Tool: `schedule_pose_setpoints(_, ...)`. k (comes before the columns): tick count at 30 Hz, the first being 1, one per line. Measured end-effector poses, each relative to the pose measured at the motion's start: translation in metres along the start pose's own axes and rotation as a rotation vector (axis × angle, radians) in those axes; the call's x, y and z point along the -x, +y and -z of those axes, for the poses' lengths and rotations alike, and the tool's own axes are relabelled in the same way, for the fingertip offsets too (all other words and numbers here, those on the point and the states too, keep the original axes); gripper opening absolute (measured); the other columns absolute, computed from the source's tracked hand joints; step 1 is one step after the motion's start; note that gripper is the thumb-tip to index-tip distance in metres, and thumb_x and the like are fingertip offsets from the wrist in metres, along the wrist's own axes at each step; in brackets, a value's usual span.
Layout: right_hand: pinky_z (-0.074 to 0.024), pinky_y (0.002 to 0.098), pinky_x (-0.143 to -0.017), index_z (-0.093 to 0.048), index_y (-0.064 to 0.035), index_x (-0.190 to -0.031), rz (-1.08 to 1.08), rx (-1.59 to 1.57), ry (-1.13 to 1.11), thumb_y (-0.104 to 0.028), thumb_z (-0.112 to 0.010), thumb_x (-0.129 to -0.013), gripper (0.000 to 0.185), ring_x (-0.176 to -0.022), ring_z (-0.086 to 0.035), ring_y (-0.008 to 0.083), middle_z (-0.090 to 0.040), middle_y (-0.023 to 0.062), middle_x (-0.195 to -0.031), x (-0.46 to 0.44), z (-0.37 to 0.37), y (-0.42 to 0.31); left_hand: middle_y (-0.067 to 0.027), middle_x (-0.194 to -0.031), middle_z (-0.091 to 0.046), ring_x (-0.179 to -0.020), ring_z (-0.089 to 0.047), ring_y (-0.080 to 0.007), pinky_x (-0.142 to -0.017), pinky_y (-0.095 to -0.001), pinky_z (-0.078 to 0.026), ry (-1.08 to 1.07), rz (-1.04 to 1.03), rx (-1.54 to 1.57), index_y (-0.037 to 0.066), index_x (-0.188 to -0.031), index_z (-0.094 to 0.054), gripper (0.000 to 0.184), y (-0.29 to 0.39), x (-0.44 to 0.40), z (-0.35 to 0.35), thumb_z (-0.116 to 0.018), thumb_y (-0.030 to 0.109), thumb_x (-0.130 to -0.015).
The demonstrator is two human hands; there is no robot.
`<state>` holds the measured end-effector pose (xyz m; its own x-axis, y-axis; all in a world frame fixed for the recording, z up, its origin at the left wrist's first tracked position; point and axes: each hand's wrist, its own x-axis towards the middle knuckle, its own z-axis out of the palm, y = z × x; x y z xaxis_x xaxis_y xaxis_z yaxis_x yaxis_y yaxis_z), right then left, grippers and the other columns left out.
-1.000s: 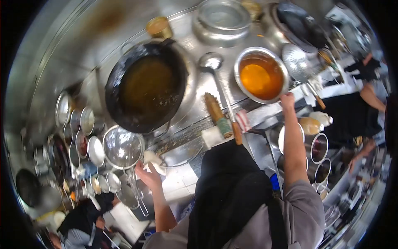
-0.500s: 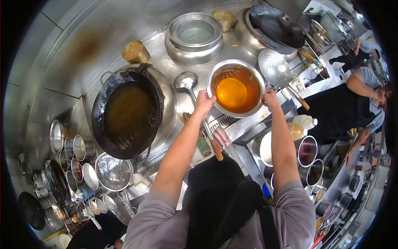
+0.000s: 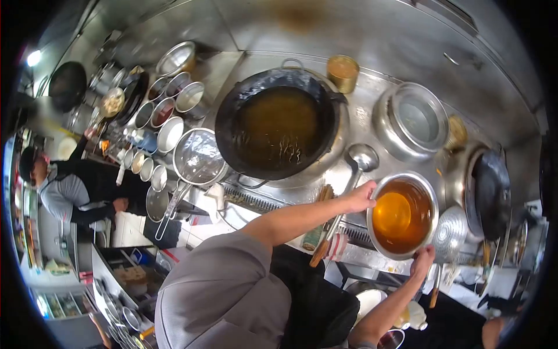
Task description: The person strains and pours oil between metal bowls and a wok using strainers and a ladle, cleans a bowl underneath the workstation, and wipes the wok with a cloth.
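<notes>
A steel bowl (image 3: 430, 200) of amber liquid, which looks like oil, is held level between my two hands over the front of the cooktop. My left hand (image 3: 361, 198) grips its left rim, and my right hand (image 3: 423, 262) grips the rim at the lower right. Left of the bowl lies a ladle (image 3: 364, 157) with a wooden handle, passing behind my left forearm. A large black wok (image 3: 232, 139) with dark liquid sits farther left on its burner. Close to my right hand is a perforated skimmer (image 3: 450, 232).
A steel pot (image 3: 401, 122) and a tin can (image 3: 343, 74) stand at the back. Another dark wok (image 3: 491, 195) is at the far right. A wire strainer (image 3: 200, 157) rests left among several small bowls. A co-worker (image 3: 70, 192) stands at far left.
My view has swung to the left, so the wok and bowls appear farther right. Both hands still hold the bowl of amber liquid. A co-worker at left has come into view.
</notes>
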<state>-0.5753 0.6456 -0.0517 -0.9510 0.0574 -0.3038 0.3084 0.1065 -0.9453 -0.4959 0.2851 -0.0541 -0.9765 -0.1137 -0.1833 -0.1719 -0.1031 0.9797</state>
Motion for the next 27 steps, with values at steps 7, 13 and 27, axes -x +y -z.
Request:
schedule_pose_setpoints(7,-0.0277,0.0228,-0.047,-0.052,-0.0075,-0.086,0.116,-0.009,-0.128,-0.001,-0.057,-0.079,0.011,-0.051,-0.038,0.0052,-0.047,-0.0048,-0.065,0.033,-0.051,-0.127,-0.0069,-0.092,-0.053,-0.078,-0.055,-0.0145,-0.065,-0.0303,-0.052,0.016,-0.032,0.082,0.0,-0.116,-0.048,0.033,0.109,0.038,0.053,-0.068,0.006,-0.09)
schedule_pose_setpoints(13,-0.0488,0.0251,-0.073,-0.055,-0.0015,-0.094,0.185,-0.072,-0.437,0.001,-0.05,-0.076,0.019,-0.075,-0.057,0.0126,-0.062,0.0045,-0.085,0.072,-0.155,-0.231,-0.0095,-0.091,-0.055,-0.072,-0.058,-0.0163,-0.059,-0.0315,-0.052,0.138,-0.147,0.103,-0.004,-0.107,-0.048,0.024,0.201,0.079,0.151,-0.063,0.0,-0.088)
schedule_pose_setpoints(27,-0.0505,0.0294,-0.073,-0.062,0.0066,-0.103,0.233,-0.02,-0.716,0.004,-0.054,-0.075,0.029,-0.081,-0.063,0.0181,-0.066,0.0096,-0.092,0.134,-0.579,-0.305,-0.0058,-0.084,-0.064,-0.072,-0.062,-0.0136,-0.062,-0.0278,-0.052,0.41,-0.308,-0.006,0.0,-0.101,-0.06,0.017,0.281,0.183,0.521,-0.066,0.004,-0.086)
